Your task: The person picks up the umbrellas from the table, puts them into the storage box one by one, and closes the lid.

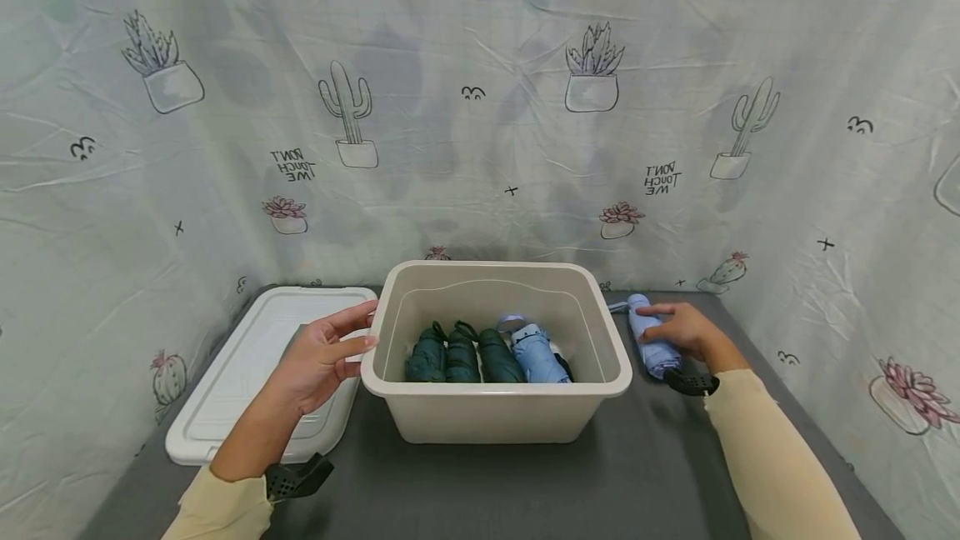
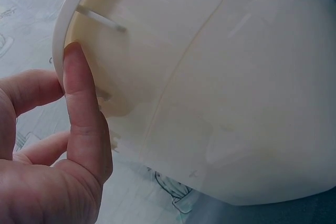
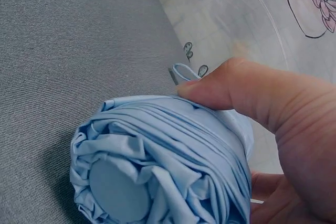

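A beige plastic storage bin (image 1: 495,413) stands on the grey table. Inside lie several folded umbrellas: dark green umbrellas (image 1: 462,359) on the left and a light blue umbrella (image 1: 537,357) beside them. My left hand (image 1: 322,357) is at the bin's left rim, thumb and fingers fairly straight; in the left wrist view the fingertips touch the rim and upper outer wall. Right of the bin, another light blue folded umbrella (image 3: 173,145) lies on the table with its strap loop pointing away. My right hand (image 1: 686,332) grips it from above, thumb on one side and fingers across it.
A white lid (image 1: 225,407) lies flat on the table at the left, partly behind my left hand and forearm. A curtain (image 1: 480,148) printed with cactus drawings hangs around the back and sides of the table (image 1: 480,490).
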Action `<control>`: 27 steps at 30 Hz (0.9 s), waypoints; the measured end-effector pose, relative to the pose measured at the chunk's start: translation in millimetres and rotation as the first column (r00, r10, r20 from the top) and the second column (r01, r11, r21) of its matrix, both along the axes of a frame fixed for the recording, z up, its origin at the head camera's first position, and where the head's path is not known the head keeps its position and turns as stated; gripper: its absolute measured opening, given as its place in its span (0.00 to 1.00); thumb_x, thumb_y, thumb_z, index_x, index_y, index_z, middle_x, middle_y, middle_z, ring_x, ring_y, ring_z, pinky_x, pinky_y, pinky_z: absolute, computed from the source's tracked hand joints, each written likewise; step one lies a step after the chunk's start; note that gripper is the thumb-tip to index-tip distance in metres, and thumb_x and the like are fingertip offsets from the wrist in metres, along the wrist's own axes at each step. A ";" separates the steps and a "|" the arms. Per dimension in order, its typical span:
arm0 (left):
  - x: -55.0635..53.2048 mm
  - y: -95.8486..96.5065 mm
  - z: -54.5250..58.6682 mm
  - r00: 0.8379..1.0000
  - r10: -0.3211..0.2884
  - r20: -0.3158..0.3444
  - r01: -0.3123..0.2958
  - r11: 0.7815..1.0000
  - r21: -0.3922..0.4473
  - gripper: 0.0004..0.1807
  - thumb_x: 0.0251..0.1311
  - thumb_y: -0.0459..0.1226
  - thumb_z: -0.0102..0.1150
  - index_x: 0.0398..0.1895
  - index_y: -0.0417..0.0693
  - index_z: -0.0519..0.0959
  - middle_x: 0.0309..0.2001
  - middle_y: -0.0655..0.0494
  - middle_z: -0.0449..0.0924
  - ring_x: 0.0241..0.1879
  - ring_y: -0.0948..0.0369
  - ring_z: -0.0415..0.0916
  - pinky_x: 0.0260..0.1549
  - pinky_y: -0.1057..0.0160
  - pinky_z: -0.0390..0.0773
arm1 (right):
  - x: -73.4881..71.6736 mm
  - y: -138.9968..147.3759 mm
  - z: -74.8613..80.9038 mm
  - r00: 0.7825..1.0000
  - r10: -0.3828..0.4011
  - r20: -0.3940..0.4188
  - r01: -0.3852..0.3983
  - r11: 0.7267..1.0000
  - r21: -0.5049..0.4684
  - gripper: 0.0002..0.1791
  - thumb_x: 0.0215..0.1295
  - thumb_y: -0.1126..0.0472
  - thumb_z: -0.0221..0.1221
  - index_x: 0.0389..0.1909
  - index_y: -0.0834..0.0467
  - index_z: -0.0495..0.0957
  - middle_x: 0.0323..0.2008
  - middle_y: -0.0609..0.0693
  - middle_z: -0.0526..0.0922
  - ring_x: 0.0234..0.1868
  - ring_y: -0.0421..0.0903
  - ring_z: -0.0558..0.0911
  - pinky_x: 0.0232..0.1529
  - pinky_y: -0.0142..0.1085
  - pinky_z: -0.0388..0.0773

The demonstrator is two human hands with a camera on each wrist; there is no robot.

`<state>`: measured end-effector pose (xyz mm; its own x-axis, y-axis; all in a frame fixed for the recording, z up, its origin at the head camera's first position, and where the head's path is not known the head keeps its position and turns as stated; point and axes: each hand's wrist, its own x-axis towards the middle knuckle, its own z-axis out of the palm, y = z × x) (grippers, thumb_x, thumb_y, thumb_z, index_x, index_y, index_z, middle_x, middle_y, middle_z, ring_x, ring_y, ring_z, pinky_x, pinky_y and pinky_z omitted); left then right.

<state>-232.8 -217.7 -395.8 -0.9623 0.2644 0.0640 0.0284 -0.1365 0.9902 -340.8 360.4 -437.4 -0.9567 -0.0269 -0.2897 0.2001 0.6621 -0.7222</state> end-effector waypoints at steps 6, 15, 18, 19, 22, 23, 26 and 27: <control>1.0 -0.2 -0.2 1.000 0.000 0.002 0.000 1.000 0.005 0.36 0.70 0.30 0.60 0.78 0.34 0.59 0.55 0.53 0.76 0.47 0.62 0.86 0.41 0.59 0.89 | 4.8 2.1 -1.2 1.000 -0.001 -0.019 -0.001 0.992 -0.128 0.43 0.57 0.62 0.73 0.74 0.63 0.67 0.42 0.58 0.79 0.36 0.44 0.81 0.38 0.37 0.86; 0.6 0.1 1.2 1.000 0.000 -0.003 0.000 1.000 0.002 0.36 0.70 0.30 0.60 0.78 0.33 0.59 0.54 0.53 0.75 0.47 0.62 0.86 0.41 0.59 0.89 | 9.3 7.0 3.8 1.000 -0.014 -0.014 0.011 0.985 -0.170 0.42 0.61 0.59 0.72 0.75 0.58 0.66 0.50 0.62 0.79 0.39 0.46 0.82 0.41 0.41 0.87; 0.9 0.4 2.0 1.000 0.002 -0.001 -0.002 1.000 -0.003 0.36 0.70 0.30 0.60 0.78 0.34 0.59 0.55 0.53 0.75 0.48 0.62 0.86 0.41 0.59 0.89 | 11.5 6.0 5.8 1.000 -0.022 -0.021 0.017 0.978 -0.206 0.41 0.61 0.60 0.72 0.74 0.59 0.67 0.47 0.59 0.81 0.38 0.45 0.83 0.40 0.40 0.87; 1.0 0.5 2.2 1.000 0.002 0.000 -0.002 1.000 -0.005 0.36 0.70 0.30 0.60 0.78 0.34 0.59 0.55 0.53 0.75 0.48 0.62 0.86 0.41 0.59 0.89 | 12.3 5.8 6.4 0.999 -0.016 -0.028 0.009 0.976 -0.217 0.40 0.61 0.61 0.72 0.74 0.60 0.67 0.46 0.58 0.82 0.38 0.45 0.83 0.40 0.40 0.87; 1.0 0.6 2.6 1.000 0.004 0.001 -0.004 1.000 -0.009 0.36 0.70 0.30 0.60 0.78 0.35 0.59 0.55 0.53 0.75 0.48 0.61 0.86 0.41 0.59 0.89 | 15.2 4.6 9.5 0.999 -0.015 -0.036 0.005 0.965 -0.261 0.39 0.61 0.62 0.72 0.73 0.61 0.69 0.41 0.53 0.84 0.37 0.44 0.84 0.39 0.40 0.87; 0.9 0.7 2.7 1.000 0.003 0.000 -0.003 1.000 -0.010 0.36 0.70 0.30 0.60 0.78 0.35 0.59 0.56 0.53 0.75 0.48 0.61 0.86 0.41 0.60 0.89 | 16.1 4.2 10.6 0.999 -0.012 -0.040 0.001 0.962 -0.273 0.39 0.61 0.63 0.71 0.73 0.61 0.69 0.40 0.52 0.85 0.37 0.44 0.84 0.39 0.39 0.87; 0.9 0.6 2.9 1.000 0.001 0.001 -0.001 1.000 -0.007 0.36 0.70 0.30 0.60 0.78 0.34 0.59 0.56 0.52 0.75 0.49 0.61 0.86 0.42 0.59 0.89 | 18.6 3.5 13.8 0.999 -0.004 -0.049 -0.012 0.953 -0.304 0.38 0.61 0.65 0.71 0.72 0.62 0.69 0.38 0.49 0.87 0.37 0.43 0.85 0.39 0.38 0.87; 0.9 0.6 2.9 1.000 0.001 0.000 -0.001 1.000 -0.006 0.36 0.70 0.30 0.60 0.78 0.34 0.59 0.56 0.52 0.75 0.49 0.61 0.86 0.42 0.59 0.89 | 19.4 3.3 14.9 0.999 -0.001 -0.052 -0.015 0.949 -0.314 0.38 0.61 0.66 0.70 0.72 0.63 0.69 0.37 0.49 0.88 0.37 0.43 0.85 0.39 0.38 0.87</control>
<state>-232.0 -217.1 -392.9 -0.9625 0.2642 0.0620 0.0281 -0.1302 0.9911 -321.4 363.7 -422.5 -0.9694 -0.1156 -0.2167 0.1540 0.4011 -0.9030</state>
